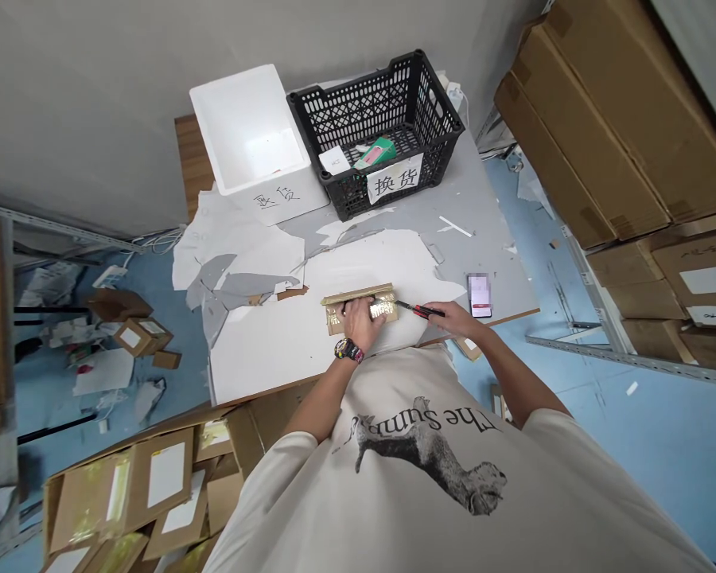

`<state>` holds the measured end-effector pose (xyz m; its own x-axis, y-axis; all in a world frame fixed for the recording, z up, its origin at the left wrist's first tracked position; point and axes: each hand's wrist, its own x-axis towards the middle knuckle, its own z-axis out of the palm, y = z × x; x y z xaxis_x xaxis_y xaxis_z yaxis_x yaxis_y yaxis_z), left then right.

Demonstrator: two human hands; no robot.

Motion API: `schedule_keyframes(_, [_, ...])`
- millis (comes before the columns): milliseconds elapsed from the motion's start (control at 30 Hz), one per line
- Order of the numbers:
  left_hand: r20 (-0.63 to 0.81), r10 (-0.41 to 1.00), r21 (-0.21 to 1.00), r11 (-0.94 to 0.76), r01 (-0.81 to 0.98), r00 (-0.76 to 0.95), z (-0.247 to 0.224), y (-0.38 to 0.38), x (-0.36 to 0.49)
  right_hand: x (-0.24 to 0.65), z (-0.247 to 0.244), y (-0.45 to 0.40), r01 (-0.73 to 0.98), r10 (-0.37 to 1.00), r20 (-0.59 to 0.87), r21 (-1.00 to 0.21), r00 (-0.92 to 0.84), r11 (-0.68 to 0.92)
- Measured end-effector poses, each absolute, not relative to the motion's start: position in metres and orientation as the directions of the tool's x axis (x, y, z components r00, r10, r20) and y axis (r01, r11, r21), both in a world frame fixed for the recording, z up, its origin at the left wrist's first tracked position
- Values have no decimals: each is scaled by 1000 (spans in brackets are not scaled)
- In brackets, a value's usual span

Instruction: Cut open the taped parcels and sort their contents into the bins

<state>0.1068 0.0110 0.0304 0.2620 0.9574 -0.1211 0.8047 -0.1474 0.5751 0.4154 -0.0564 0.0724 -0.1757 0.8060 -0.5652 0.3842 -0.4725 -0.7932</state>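
Observation:
A small flat cardboard box (336, 320) with shiny clear tape on it lies on the worktable in front of me. My left hand (361, 322) is on top of the box, fingers bent over it and thumb toward the right, gripping it against the table. In my right hand (453, 318) is a red and black utility knife (421, 310), its handle inside my closed fingers. The knife's dark, thin front end points left and meets the taped right end of the box. Whether the tip has gone through the tape is too small to tell.
Behind the box stand a white foam bin (262, 175) and a black plastic crate (358, 191) holding small boxes. A phone (480, 294) lies at the table's right. Torn white paper (239, 231) covers the tabletop. Cartons (167, 477) fill a large box at lower left; more cartons (608, 119) stand right.

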Motion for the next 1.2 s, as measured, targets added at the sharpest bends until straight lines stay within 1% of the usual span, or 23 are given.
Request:
schedule_keyframes(133, [-66,965,580,-168,797,252,30,6,109,421,77,-40,567,827,-529,-747,-192,-346])
schedule_keyframes(267, [-111,965,556,-139,819,239,29,4,111,422,85,-25,773,863,-450,-623,-230,-119])
schedule_keyframes(400, [-134,960,570,-129,811,247,27,6,109,412,97,-12,870,856,-409,-485,-318,91])
schedule_keyframes(500, [-123,962,576,-132,806,245,25,8,107,399,106,-1,898,838,-408,-396,-362,195])
schedule_keyframes(667, [-98,967,577,-137,805,235,19,7,107,376,116,14,889,814,-398,-354,-424,290])
schedule_keyframes(767, [-85,970,575,-140,806,229,16,5,107,367,120,18,891,788,-424,-294,-446,346])
schedule_keyframes(1000, [-117,972,569,-103,816,204,16,1,108,382,131,13,920,782,-485,-184,-392,347])
schedule_keyframes(1200, [-123,964,577,-122,807,234,15,6,107,368,141,13,916,767,-506,-151,-395,371])
